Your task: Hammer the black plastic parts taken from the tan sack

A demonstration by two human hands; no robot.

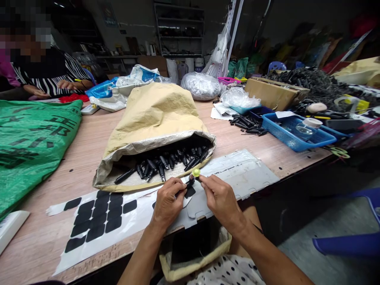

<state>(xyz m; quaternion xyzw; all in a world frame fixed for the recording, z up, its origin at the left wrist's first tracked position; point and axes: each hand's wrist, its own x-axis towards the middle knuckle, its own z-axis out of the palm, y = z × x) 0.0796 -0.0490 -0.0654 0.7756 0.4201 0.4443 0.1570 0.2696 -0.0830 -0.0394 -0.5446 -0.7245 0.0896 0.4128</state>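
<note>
My left hand (168,201) is closed in a pinch on a small black plastic piece (190,183) just above the table's front edge. My right hand (219,196) pinches a small yellow-green round part (196,172) that meets the tip of the black piece. Right behind both hands lies a tan paper sack (151,122) on its side, its mouth open and full of several black plastic pieces (166,162). Under my left hand a white backing sheet (97,237) carries several black rounded-square stickers (101,215).
A green woven bag (29,142) covers the table's left. A person in a striped top (53,75) sits at the far left. Blue baskets (293,134), loose black parts (246,120), a cardboard box (273,93) and plastic bags stand at the right and back. An open sack (196,253) sits below the table edge.
</note>
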